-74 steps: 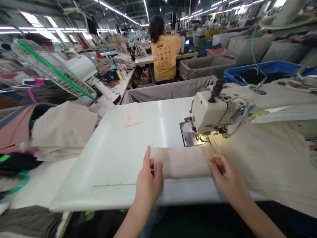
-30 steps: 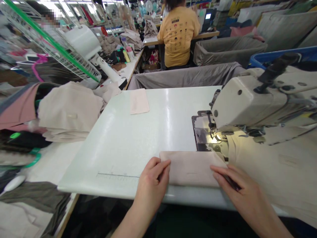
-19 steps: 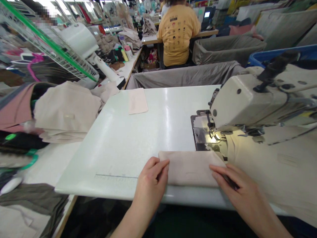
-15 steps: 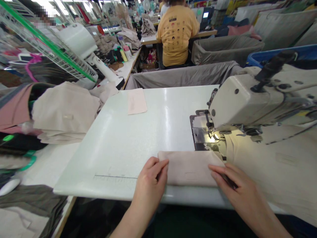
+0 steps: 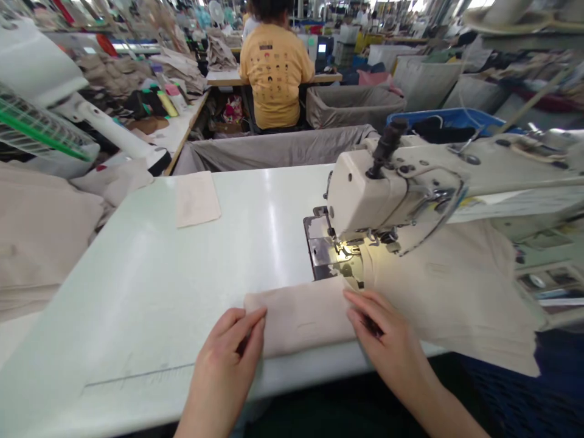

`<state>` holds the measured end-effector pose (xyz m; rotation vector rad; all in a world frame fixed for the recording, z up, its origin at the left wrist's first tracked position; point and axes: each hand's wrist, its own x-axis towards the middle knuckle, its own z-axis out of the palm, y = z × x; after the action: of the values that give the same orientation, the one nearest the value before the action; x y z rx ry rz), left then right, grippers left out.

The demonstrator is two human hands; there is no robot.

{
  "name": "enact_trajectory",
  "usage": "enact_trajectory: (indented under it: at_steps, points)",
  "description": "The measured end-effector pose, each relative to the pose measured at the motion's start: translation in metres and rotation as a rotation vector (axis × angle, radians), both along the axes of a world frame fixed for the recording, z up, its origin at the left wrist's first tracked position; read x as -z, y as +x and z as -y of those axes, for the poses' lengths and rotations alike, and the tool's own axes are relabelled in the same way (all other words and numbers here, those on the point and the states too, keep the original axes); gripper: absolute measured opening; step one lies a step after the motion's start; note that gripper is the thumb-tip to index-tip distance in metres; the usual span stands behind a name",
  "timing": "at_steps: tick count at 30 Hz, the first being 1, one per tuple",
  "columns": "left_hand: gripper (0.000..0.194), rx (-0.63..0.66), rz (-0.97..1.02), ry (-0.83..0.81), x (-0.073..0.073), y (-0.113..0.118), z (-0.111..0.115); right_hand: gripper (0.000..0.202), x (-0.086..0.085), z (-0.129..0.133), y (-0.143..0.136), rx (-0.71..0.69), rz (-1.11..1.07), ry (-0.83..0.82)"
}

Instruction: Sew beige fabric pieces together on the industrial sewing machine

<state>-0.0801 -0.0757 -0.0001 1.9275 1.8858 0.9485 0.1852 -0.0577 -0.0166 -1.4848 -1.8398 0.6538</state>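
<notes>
A folded beige fabric piece [image 5: 303,322] lies along the front edge of the sewing table, just before the machine's needle plate. My left hand [image 5: 225,353] pinches its left end between thumb and fingers. At the opposite end my right hand [image 5: 385,331] grips the upper right corner. The sewing machine [image 5: 365,194] stands behind and to the right, its lamp lit over the presser foot [image 5: 349,250]. A larger beige cloth [image 5: 447,286] spreads to the right of the needle, partly under the machine arm.
A small beige fabric panel [image 5: 198,199] lies at the table's back left. Stacked beige pieces [image 5: 41,225] sit at the left, below a white fan [image 5: 41,61]. Beyond the table are a grey cloth-lined bin [image 5: 278,149] and a seated person in a yellow shirt [image 5: 276,76].
The view has turned to the right, so everything sits farther left in the picture. Both hands keep their hold on the folded fabric, which looks slightly more tilted.
</notes>
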Motion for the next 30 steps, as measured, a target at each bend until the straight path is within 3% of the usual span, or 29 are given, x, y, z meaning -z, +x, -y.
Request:
enact_trajectory:
  at_steps: [22, 30]
  points:
    - [0.033, 0.016, -0.023, -0.093, 0.004, -0.009, 0.004, 0.028, -0.006, -0.004, -0.002, 0.087, 0.015, -0.092]
    - [0.032, -0.052, 0.02, -0.108, -0.003, 0.001, 0.005, 0.03, -0.01, -0.005, -0.003, 0.061, 0.065, -0.131]
